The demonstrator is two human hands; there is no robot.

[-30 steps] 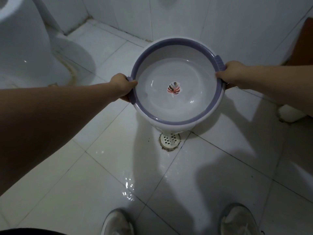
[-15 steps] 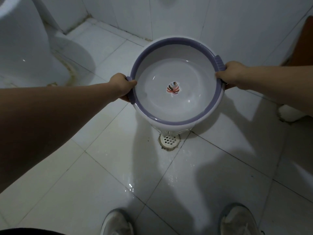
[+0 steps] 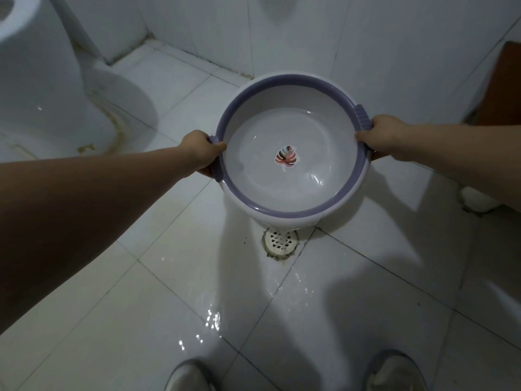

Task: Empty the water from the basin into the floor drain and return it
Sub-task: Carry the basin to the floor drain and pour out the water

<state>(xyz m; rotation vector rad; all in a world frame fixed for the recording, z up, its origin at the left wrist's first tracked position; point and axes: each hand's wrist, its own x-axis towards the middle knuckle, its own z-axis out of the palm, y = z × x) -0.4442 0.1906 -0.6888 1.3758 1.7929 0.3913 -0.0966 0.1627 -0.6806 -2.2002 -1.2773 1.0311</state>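
Note:
A round white basin (image 3: pixel 293 210) with a purple rim and a leaf print in its bottom hangs in the air, tilted with its near edge down. A thin layer of water lies against its near inner wall. My left hand (image 3: pixel 201 150) grips the left rim handle and my right hand (image 3: pixel 379 136) grips the right one. The round white floor drain (image 3: pixel 280 240) sits in the tiles just below the basin's near edge, partly hidden by it. Water glistens on the floor in front of the drain.
A white toilet (image 3: pixel 42 88) stands at the left. White tiled walls close off the back. A brown door edge (image 3: pixel 504 88) shows at the far right. My two shoes (image 3: pixel 189 376) are at the bottom of the view on wet tiles.
The basin has dropped slightly toward the drain and stays tilted, with both hands keeping their grip. The wet patch in front of the drain has spread.

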